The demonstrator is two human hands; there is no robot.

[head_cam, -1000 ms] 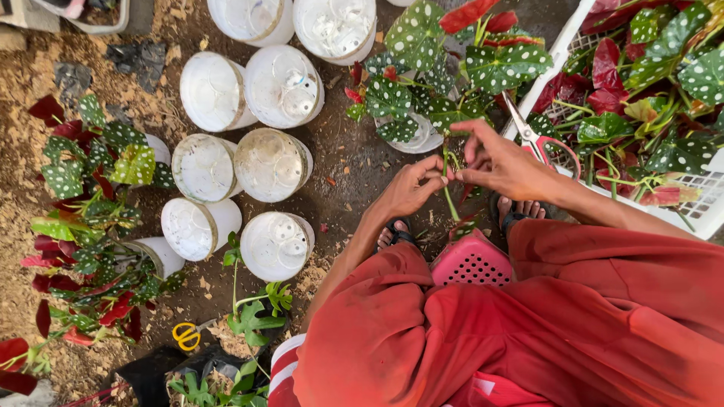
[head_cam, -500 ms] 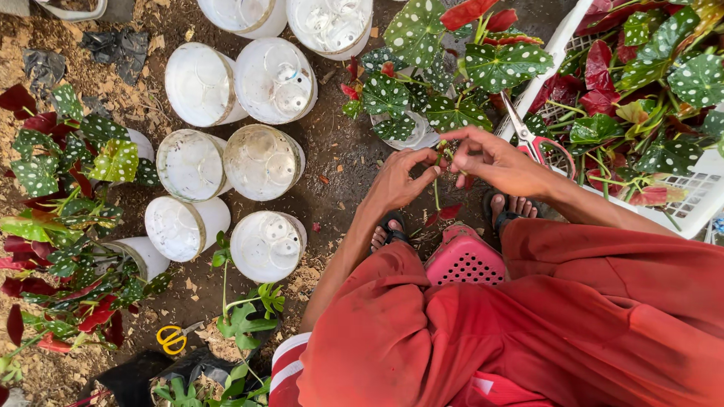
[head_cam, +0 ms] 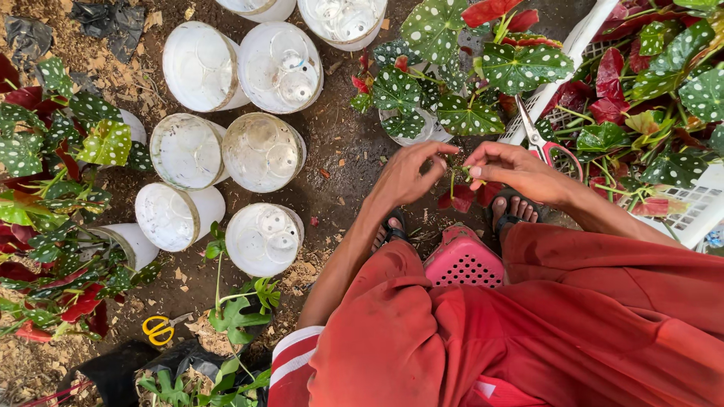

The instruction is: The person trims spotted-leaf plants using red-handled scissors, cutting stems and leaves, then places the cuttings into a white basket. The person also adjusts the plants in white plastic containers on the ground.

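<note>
Just right of the frame's centre, both hands meet over bare dark soil, and that small patch between the feet and the potted spotted plant [head_cam: 452, 83] above is the only open ground nearby. To the left of it, overturned white pots [head_cam: 264, 154] lie packed in rows from the top edge down to mid-frame, with a strip of wet earth running between them and the hands. A white slotted crate [head_cam: 694, 211] full of red and green spotted leaves closes off the right side, its rim cutting diagonally from the top edge down to the right edge. Red-handled scissors [head_cam: 543, 143] rest against that rim, just above the right wrist. The left hand [head_cam: 403, 173] reaches up from the lower middle, forearm straight, fingers curled and thumb pressed toward the fingertips, pinching one end of a thin green stem cutting [head_cam: 455, 172]. The right hand [head_cam: 513, 169] comes in from the right, wrist bent, fingers closed on the other side of the same cutting, so the stem sits between the two hands, above a red fallen leaf [head_cam: 460, 197]. A pink perforated stool [head_cam: 464, 260] shows beneath the red garment at lower centre. Yellow-handled scissors [head_cam: 158, 328] lie on the soil at lower left, well apart from both hands, beside a black bag [head_cam: 113, 369].
</note>
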